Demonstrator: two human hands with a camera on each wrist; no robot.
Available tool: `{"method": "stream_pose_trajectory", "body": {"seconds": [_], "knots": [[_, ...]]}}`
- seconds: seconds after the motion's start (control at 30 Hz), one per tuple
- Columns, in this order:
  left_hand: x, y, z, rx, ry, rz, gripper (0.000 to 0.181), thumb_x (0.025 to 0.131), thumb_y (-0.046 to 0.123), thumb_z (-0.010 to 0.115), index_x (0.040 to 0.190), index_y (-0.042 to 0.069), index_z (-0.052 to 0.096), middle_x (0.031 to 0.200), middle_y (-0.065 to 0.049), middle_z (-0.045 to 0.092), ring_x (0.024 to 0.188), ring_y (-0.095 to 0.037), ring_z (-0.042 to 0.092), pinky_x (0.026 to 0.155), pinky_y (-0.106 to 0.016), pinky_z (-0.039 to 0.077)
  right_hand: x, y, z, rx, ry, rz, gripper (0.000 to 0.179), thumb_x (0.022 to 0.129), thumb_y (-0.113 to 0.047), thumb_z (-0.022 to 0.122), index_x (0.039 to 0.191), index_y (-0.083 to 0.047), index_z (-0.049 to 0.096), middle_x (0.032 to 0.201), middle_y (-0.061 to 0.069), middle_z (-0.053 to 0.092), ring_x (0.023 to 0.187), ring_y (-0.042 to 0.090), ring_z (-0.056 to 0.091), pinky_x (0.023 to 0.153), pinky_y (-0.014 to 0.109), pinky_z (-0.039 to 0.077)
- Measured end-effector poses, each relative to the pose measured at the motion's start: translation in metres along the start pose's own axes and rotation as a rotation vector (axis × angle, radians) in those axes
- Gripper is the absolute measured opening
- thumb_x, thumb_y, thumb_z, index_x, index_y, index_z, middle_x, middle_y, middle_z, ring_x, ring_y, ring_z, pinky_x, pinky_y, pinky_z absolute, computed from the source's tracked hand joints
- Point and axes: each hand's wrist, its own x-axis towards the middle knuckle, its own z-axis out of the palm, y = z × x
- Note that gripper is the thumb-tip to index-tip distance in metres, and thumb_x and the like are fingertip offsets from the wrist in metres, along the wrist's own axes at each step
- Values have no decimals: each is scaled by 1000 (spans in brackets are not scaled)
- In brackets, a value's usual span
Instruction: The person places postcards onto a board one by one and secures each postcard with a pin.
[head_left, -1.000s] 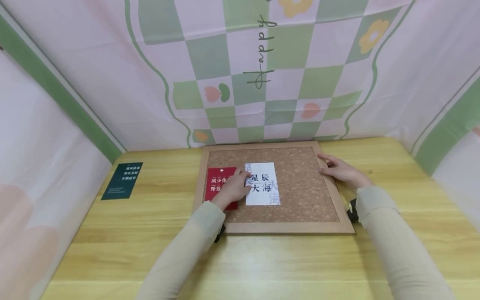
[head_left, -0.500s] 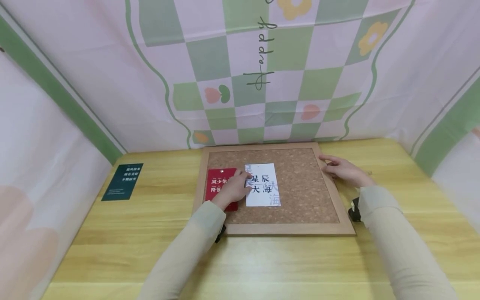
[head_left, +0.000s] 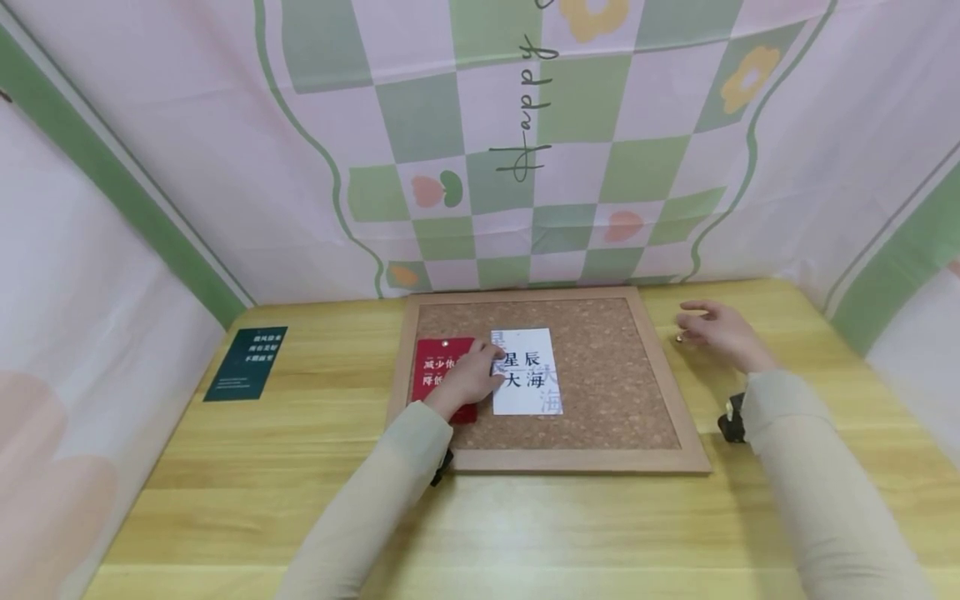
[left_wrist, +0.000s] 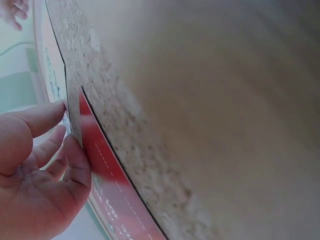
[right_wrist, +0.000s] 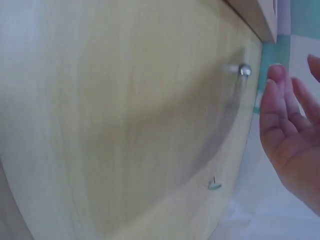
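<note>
A white card (head_left: 525, 392) with dark lettering lies on the framed corkboard (head_left: 607, 383), beside a red card (head_left: 431, 350) with a small hole at its top. My left hand (head_left: 467, 377) rests across the red card, fingertips on the white card's left edge; in the left wrist view the thumb and fingers (left_wrist: 77, 160) sit apart along that edge. Over the table right of the board, my right hand (head_left: 722, 335) has fingers loosely bent and thumb apart, nothing showing between them. A silver round-headed pin (right_wrist: 244, 70) shows close to its fingertips.
Another small pin-like item (right_wrist: 214, 185) lies on the wooden table (head_left: 525, 533). A dark green card (head_left: 246, 363) with white writing is at the table's left. Behind the board hangs a checked cloth backdrop (head_left: 577, 108).
My right hand has left the board's right frame edge and moved right over the table, uncovering the silver pin. The left hand and the cards have stayed in place.
</note>
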Motion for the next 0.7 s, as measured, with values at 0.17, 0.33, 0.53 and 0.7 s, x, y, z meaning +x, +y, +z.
{"method": "stream_pose_trajectory", "body": {"seconds": [0.17, 0.33, 0.53, 0.7], "knots": [[2, -2, 1, -13, -3, 5, 41, 95, 23, 58, 134, 15, 50, 141, -8, 39, 124, -25, 48, 106, -42, 43, -5, 8, -14, 60, 105, 15, 62, 101, -28, 42, 140, 18, 26, 85, -23, 56, 74, -13, 56, 70, 15, 53], [2, -1, 1, -12, 2, 16, 42, 95, 23, 59, 134, 15, 50, 140, -8, 41, 122, -25, 49, 105, -42, 44, -13, 16, -23, 19, 177, 46, 55, 101, -25, 42, 136, 17, 35, 77, -30, 53, 71, -14, 54, 67, 14, 52], [0, 1, -1, -18, 4, 21, 41, 95, 23, 58, 134, 14, 49, 141, -9, 40, 123, -26, 49, 104, -43, 45, -21, 24, -30, -31, 177, 102, 58, 100, -30, 42, 136, 15, 36, 73, -28, 53, 69, -7, 55, 65, 20, 51], [0, 2, -2, -16, -1, 31, 40, 96, 23, 57, 134, 14, 49, 140, -9, 40, 123, -26, 49, 104, -43, 45, -26, 31, -33, -67, 195, 126, 56, 100, -31, 43, 134, 13, 40, 71, -21, 56, 67, -2, 54, 63, 21, 49]]}}
